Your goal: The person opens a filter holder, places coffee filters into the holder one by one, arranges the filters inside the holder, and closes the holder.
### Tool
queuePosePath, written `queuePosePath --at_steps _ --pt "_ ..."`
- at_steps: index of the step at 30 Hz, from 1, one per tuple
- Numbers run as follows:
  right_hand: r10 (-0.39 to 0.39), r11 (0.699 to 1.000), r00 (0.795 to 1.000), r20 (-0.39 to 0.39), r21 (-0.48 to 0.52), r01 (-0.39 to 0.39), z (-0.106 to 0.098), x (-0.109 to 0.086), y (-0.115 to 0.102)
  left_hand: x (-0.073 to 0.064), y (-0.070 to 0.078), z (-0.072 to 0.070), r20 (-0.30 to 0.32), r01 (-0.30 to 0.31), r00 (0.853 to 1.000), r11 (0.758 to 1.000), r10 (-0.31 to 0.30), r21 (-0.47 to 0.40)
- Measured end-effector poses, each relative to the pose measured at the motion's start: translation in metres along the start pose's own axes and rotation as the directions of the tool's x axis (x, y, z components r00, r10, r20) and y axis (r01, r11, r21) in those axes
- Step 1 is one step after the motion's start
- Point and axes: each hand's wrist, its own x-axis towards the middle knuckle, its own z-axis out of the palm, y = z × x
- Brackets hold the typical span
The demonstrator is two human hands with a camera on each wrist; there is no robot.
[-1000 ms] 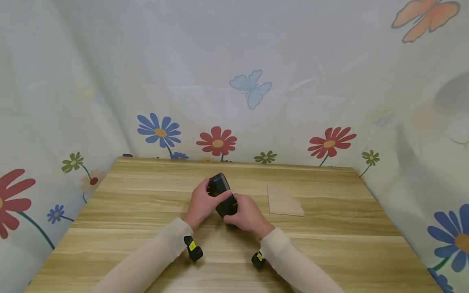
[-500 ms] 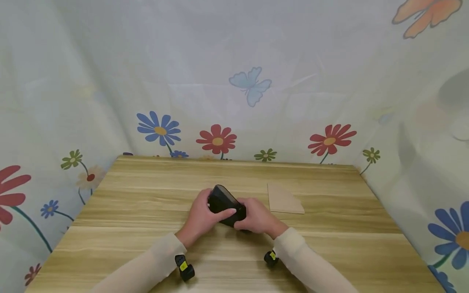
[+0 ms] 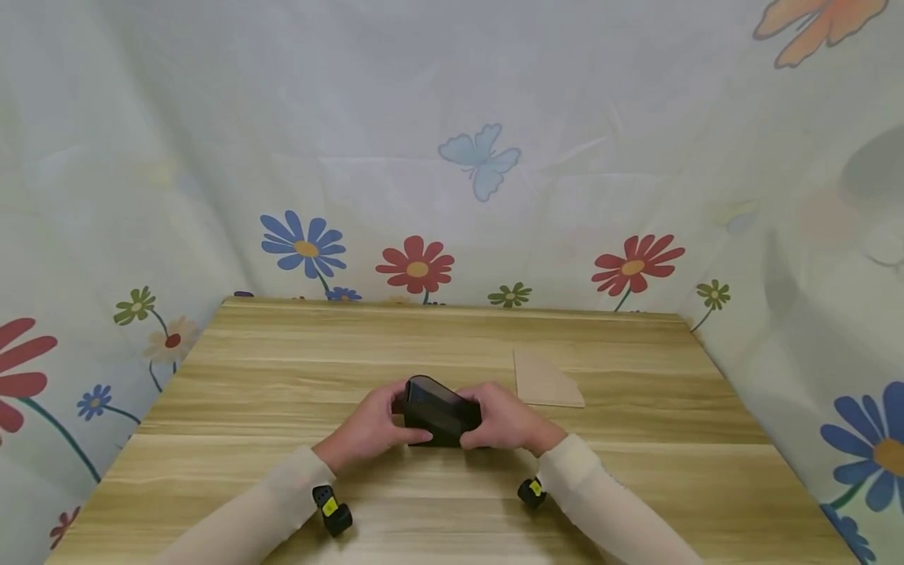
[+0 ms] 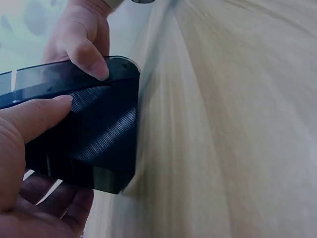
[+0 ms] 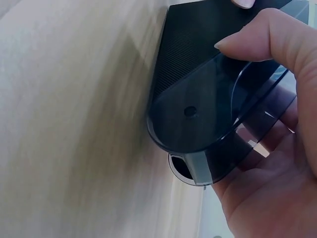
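A black plastic case with a ribbed side and a smoky see-through cover [image 3: 438,412] lies lengthwise between the two hands, low over the wooden table. My left hand [image 3: 370,424] grips its left end, thumb along the near side and fingers behind. At the opposite end my right hand [image 3: 504,420] holds it the same way. In the left wrist view the ribbed face [image 4: 106,116] shows, with an edge right at the tabletop. A rounded end of the smoky cover [image 5: 193,124], with a small round hole, fills the middle of the right wrist view.
A flat tan piece [image 3: 547,380], like cardboard with a curved edge, lies on the wooden table [image 3: 318,337] behind the right hand. Each wrist wears a small black camera [image 3: 332,510] with a yellow patch. A flower-printed curtain [image 3: 487,220] surrounds the table.
The case has come down toward the near side of the table and turned from steeply slanted to roughly level. Both hands still hold it, and the forearms have spread apart.
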Motion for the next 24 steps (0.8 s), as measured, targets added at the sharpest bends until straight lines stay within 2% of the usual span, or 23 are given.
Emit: queuePosePath --at_steps 5,12,24 --pt "-0.009 1.0 1.0 0.003 0.029 0.009 0.002 -0.001 0.001 0.0 -0.003 0.0 0.029 -0.019 0.999 0.999 0.018 0.028" --pt "-0.001 0.999 1.0 0.004 0.035 0.001 0.004 -0.001 0.003 0.001 -0.006 0.0 0.017 -0.032 0.999 0.998 0.031 0.062" --pt "0.011 1.0 1.0 0.007 0.025 -0.011 0.006 -0.002 0.003 0.0 -0.011 0.001 0.001 -0.053 0.999 0.997 0.053 0.053"
